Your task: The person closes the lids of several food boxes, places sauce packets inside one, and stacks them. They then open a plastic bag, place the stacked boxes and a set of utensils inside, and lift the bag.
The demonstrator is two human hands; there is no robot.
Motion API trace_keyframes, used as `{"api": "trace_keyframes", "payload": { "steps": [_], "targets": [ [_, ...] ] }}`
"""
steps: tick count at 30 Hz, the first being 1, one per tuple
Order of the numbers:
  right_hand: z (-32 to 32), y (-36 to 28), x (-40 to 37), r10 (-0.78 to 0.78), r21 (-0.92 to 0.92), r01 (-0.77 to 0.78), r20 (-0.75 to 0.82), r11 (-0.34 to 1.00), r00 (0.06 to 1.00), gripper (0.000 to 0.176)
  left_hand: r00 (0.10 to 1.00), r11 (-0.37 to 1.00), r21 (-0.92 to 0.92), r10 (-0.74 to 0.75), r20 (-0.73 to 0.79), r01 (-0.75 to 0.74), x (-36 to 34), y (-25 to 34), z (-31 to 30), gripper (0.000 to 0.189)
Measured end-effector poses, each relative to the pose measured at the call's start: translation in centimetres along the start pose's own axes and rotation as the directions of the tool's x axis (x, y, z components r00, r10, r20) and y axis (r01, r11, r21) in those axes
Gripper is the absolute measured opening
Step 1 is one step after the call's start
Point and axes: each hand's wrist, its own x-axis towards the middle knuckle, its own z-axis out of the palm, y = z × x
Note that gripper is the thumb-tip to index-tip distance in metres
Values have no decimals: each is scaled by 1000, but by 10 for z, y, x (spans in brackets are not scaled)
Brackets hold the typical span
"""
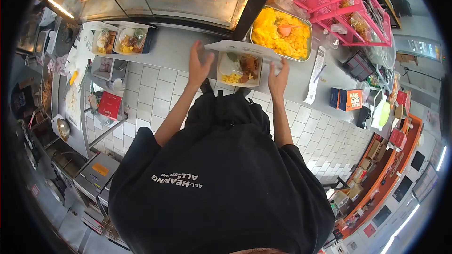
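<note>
An open meal box (239,69) stands on the metal counter in front of me, its white lid (242,48) raised at the far side. Inside are white rice, yellow scrambled egg and browned pieces of food. My left hand (199,63) is spread to the left of the box, fingers apart, with nothing in it. On the right, my right hand (278,76) is beside the box near the lid's end, its fingers apart and holding nothing. Behind the box, to the right, a metal tray (308,42) holds yellow egg with an orange scoop (285,29) in it.
Two filled boxes (131,40) (104,41) stand at the counter's left. A glass display case (174,0) is behind. Pink baskets (346,7), a long paper slip (316,75) and an orange box (351,99) are on the right.
</note>
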Motion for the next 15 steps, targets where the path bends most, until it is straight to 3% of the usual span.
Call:
{"api": "trace_keyframes", "payload": {
  "steps": [1,2,3,4,5,6,7,8,9,10,11,12,13,14,15],
  "targets": [
    [-7,-22,4,-208,69,236,-282,969,937,46,1000,1000,7,3,-4,-3,13,12,-4,49],
    [-15,-35,11,-204,76,233,-275,970,940,46,986,993,-5,121,115,-121,30,27,-13,49],
    [-22,-45,18,-276,153,299,-155,942,949,45,944,973,-30,230,237,-230,36,33,-21,49],
    [-29,-51,21,-352,237,352,-42,906,935,43,944,974,-21,223,244,-225,33,27,-26,49],
    [-34,-54,21,-246,275,206,123,939,961,41,884,979,-147,-58,464,142,33,22,-30,50],
    [-40,-61,18,-249,279,207,122,938,961,41,686,846,-178,-264,677,502,35,21,-30,52],
    [-45,-69,12,-120,69,103,311,992,943,39,691,849,-180,-262,674,497,30,28,-30,52],
    [-50,-73,9,45,-161,33,457,986,889,38,671,939,38,-271,690,341,20,38,-28,53],
    [-31,-35,1,-198,-132,272,409,953,891,48,651,955,250,-291,701,157,11,46,-26,55],
    [-9,2,-7,-199,-132,274,412,953,889,48,653,955,250,-293,699,160,-5,38,-21,55],
    [14,34,-17,-307,-74,345,311,936,900,56,816,976,217,-140,560,18,-32,14,-11,57],
    [27,46,-22,-406,-24,419,198,908,892,66,918,969,211,39,394,-131,-50,-4,-2,58],
    [24,35,-26,-164,247,63,413,967,896,78,913,992,120,-5,408,-48,-57,-4,3,64],
    [18,27,-26,-161,245,60,416,968,895,78,912,992,121,-9,409,-44,-61,-7,4,64],
    [14,22,-25,-127,327,-28,443,945,888,75,888,985,43,-170,427,168,-57,0,3,61]
  ]
}}
